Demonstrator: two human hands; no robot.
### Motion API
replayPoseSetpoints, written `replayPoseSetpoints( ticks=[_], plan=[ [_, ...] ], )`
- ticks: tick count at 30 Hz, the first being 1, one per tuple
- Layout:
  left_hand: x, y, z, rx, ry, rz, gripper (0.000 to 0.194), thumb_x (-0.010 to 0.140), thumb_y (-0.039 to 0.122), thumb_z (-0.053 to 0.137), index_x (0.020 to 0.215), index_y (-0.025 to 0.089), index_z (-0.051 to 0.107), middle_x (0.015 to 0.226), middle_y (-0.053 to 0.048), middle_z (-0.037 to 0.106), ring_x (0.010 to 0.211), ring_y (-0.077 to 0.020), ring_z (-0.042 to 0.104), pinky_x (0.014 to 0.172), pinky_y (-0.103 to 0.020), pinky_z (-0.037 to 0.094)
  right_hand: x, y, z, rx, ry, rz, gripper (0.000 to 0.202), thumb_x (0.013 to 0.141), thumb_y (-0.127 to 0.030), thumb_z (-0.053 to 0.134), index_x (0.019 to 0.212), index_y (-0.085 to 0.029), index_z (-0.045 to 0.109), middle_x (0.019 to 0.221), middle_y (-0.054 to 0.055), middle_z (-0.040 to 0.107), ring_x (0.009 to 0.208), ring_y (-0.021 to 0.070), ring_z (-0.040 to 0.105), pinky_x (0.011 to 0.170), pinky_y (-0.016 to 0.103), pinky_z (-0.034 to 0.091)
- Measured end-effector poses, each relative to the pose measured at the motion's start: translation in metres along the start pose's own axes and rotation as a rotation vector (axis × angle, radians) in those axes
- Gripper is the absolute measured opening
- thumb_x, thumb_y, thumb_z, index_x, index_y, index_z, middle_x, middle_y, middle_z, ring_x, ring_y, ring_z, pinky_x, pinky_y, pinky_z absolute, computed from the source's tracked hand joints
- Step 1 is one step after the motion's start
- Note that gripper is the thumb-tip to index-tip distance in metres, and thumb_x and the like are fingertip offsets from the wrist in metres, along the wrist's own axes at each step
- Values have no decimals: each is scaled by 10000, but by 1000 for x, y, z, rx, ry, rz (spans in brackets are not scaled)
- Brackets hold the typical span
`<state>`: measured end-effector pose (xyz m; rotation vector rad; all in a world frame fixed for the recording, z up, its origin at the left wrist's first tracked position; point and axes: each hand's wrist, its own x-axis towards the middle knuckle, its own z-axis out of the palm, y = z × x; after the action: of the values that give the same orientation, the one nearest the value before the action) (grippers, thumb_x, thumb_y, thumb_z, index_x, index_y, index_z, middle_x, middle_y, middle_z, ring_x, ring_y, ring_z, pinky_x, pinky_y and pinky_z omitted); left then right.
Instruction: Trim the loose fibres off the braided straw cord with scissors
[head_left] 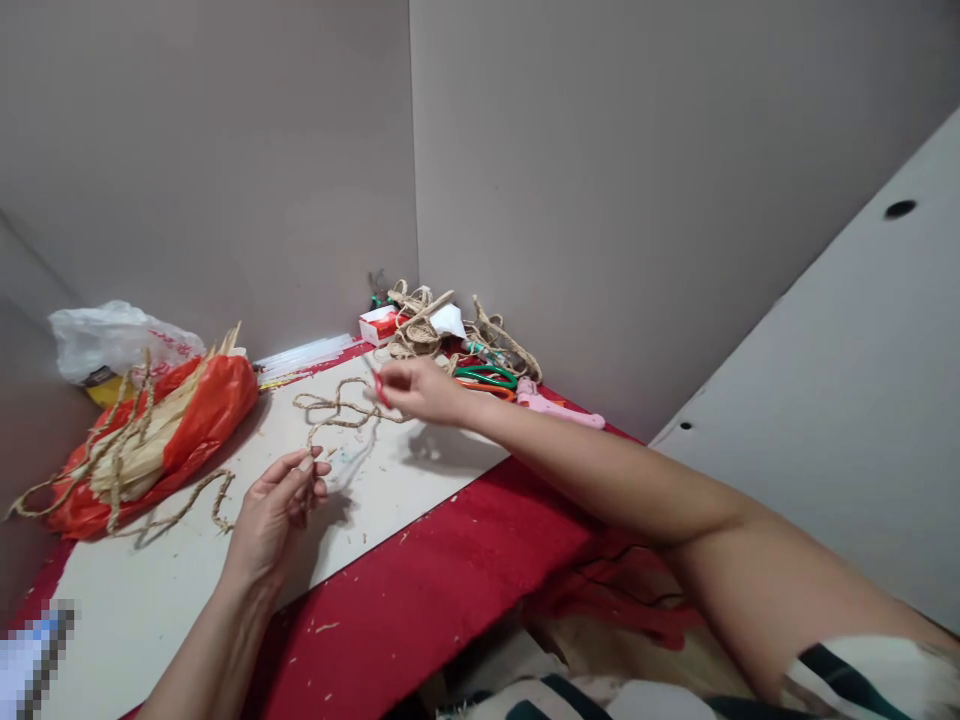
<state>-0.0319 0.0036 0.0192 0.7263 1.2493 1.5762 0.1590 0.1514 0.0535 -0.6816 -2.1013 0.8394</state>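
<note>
My left hand (279,502) is closed, thumb and fingers pinching a thin braided straw cord (339,424). From that pinch the cord runs away in loose loops over the white board (420,465). My right hand (429,390) is closed around small red-handled scissors (382,389), just above the far end of the loops. Most of the scissors is hidden by the fingers; a thin dark tip points up and left. Another length of braided cord (223,500) lies left of my left hand, reaching toward an orange bag.
The orange bag (232,395) holds pale dry husks (139,470). Behind it sits a clear plastic bag (120,335); white sticks (311,352) lie nearby. Toward the corner are coiled cords (420,325), green-handled scissors (487,376) and a pink glue gun (555,405). Grey walls enclose the red-covered table (420,560).
</note>
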Motion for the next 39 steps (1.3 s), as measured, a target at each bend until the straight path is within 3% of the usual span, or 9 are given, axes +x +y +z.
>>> replayPoseSetpoints(
  ticks=[1, 3, 8, 15, 25, 30, 34, 39],
  plan=[
    [0, -1, 0, -5, 8, -5, 290, 636, 231, 801, 894, 137, 707, 748, -33, 695, 590, -93, 594, 585, -203, 494, -9, -6, 4, -48, -66, -43, 243, 733, -378, 652, 651, -156, 596, 560, -28, 570, 526, 66, 465, 565, 206, 320],
    [0, -2, 1, -11, 23, -12, 295, 626, 228, 812, 892, 136, 722, 712, -24, 684, 608, -99, 606, 625, -211, 510, -22, -14, 12, -354, -190, -198, 205, 769, -368, 603, 729, -173, 647, 602, -11, 616, 535, 78, 476, 563, 218, 288],
    [-1, 1, -1, -14, 45, -24, 328, 593, 220, 836, 892, 124, 740, 701, -29, 676, 603, -101, 598, 603, -215, 525, -28, -7, 24, -674, -297, -320, 306, 808, -454, 529, 856, -189, 672, 702, 38, 698, 602, 130, 569, 570, 247, 268],
    [0, 5, 3, 10, 97, -62, 386, 541, 183, 857, 902, 107, 746, 706, -45, 692, 581, -102, 602, 596, -211, 544, -37, 17, 30, -761, -363, -386, 388, 818, -501, 476, 881, -161, 652, 728, 63, 705, 628, 154, 599, 590, 278, 282],
    [-3, -1, 10, 50, 178, -94, 281, 539, 128, 840, 804, 144, 747, 593, -6, 671, 498, -85, 573, 650, -252, 571, -38, 20, 38, -829, -309, -426, 437, 867, -509, 390, 940, -154, 633, 763, 67, 699, 674, 174, 602, 628, 303, 303],
    [-4, -1, 10, 94, 191, -110, 288, 517, 154, 851, 784, 136, 743, 568, -10, 664, 513, -108, 613, 617, -225, 553, -40, 16, 40, -888, -352, -447, 422, 868, -503, 397, 896, -154, 634, 754, 74, 694, 657, 185, 603, 615, 312, 307],
    [-7, 3, 12, 149, 196, -100, 297, 485, 180, 866, 746, 137, 730, 483, 5, 617, 477, -109, 605, 520, -183, 500, -41, 10, 39, -925, -378, -439, 435, 868, -505, 397, 865, -143, 638, 729, 92, 690, 650, 188, 604, 602, 309, 303],
    [-9, 7, 10, 236, 192, -91, 345, 478, 238, 871, 772, 137, 721, 564, -38, 670, 499, -144, 633, 360, -150, 323, -42, 7, 38, -914, -404, -449, 411, 868, -477, 403, 834, -150, 650, 699, 76, 685, 616, 175, 590, 583, 303, 298]
  ],
)
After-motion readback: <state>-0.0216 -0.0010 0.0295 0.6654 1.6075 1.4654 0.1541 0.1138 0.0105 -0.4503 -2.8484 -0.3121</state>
